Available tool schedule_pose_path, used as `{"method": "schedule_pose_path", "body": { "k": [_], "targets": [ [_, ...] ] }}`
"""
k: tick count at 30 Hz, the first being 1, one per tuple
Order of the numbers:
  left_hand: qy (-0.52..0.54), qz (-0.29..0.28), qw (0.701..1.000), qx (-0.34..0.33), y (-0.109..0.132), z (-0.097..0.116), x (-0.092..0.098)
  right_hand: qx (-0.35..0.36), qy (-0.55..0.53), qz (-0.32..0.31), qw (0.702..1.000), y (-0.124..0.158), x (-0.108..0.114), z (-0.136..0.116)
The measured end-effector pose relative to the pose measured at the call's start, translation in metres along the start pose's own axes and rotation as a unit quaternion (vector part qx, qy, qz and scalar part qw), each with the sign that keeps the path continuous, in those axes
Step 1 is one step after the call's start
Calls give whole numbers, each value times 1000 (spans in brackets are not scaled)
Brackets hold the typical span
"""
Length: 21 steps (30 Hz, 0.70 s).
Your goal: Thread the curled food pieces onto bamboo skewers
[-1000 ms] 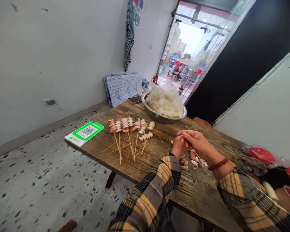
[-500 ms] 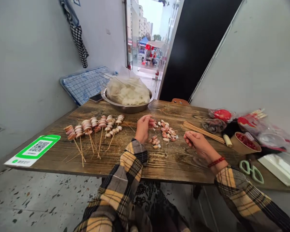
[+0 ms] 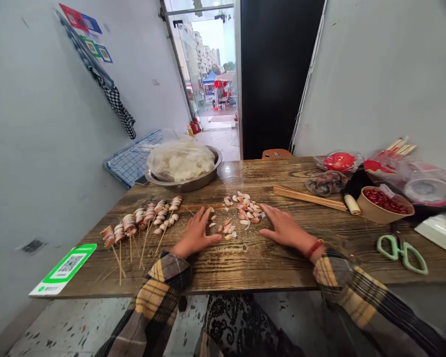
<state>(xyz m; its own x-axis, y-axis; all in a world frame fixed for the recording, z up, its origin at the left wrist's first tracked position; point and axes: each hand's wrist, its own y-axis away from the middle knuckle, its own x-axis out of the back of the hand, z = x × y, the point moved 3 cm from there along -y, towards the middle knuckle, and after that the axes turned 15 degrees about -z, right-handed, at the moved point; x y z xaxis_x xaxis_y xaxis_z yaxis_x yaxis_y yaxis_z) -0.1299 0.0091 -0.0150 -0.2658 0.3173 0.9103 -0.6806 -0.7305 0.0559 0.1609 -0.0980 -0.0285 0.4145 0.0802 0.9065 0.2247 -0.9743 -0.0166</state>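
Observation:
Loose garlic cloves (image 3: pixel 250 208) lie in a pile on the wooden table (image 3: pixel 275 267), between my two hands. My left hand (image 3: pixel 196 234) rests low over the table with fingers spread, a few cloves just beside its fingertips. On the pile's other side, my right hand (image 3: pixel 284 227) is open too, thumb and fingers apart, nothing held. Several skewers threaded with cloves (image 3: pixel 129 224) lie left of my left hand, their bare sticks pointing toward me. A bundle of bare wooden skewers (image 3: pixel 308 198) sits beyond my right hand.
A metal bowl (image 3: pixel 186 186) with a plastic-wrapped pale mass stands at the back left. On the right are green-handled scissors (image 3: pixel 402 254), a tub of red pieces (image 3: pixel 384 203), plastic bags (image 3: pixel 427 186) and a white box (image 3: pixel 440 233). A QR-code card (image 3: pixel 65 270) lies at the left edge.
Both hands have opened and lowered beside the garlic pile. My left hand has moved left, and a few cloves now lie apart near its fingers. The camera view has shifted.

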Motion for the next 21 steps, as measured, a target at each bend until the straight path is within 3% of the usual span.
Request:
{"method": "schedule_pose_path", "body": {
  "k": [4, 9, 12, 16, 19, 21],
  "targets": [
    [-104, -39, 993, 41, -18, 7, -18, -32, 35, -1, 999, -33, -17, -26],
    [-125, -33, 991, 21, -51, 28, -29, 84, 5, 34, 996, -61, -18, -51],
    [-113, -9, 993, -21, -64, 35, -28, 101, -27, 63, 993, -69, -7, -44],
    [-71, 56, 996, 0, -82, 34, -17, 4, -50, 104, 993, -86, 8, -15],
    [-36, 39, 998, 28, -97, 32, -15, -59, -46, 115, 991, -101, 14, -3],
    [-24, 5, 1000, 19, -105, 32, -17, -28, -25, 98, 995, -109, 15, -7]
  ]
}}
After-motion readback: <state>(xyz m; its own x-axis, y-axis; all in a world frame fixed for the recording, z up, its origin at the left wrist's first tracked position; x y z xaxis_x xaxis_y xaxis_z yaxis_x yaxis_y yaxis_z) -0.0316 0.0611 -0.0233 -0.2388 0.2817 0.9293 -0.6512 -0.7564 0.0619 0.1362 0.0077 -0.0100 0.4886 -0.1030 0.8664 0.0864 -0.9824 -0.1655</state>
